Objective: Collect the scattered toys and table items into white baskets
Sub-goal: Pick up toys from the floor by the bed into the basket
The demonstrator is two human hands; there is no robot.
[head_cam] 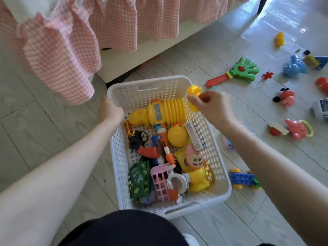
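A white perforated basket [220, 176] stands on the floor in front of me, holding several toys, among them a big yellow squeaky hammer [159, 112] and a yellow ball [177, 134]. My left hand [109, 110] grips the basket's far left rim. My right hand [211, 105] pinches a small yellow toy [193, 90] above the basket's far right corner. More toys lie scattered on the floor to the right: a green hand clapper [243, 71], a blue animal [294, 66], a pink rattle [298, 129] and a blue block car [244, 178].
A bed with a pink checked skirt [74, 41] rises just behind the basket. Further right on the pale wood-look floor lie a red-and-black figure [285, 97], a small yellow piece [279, 39] and a white box [321, 108]. My dark-clothed knee [124, 228] is at the bottom.
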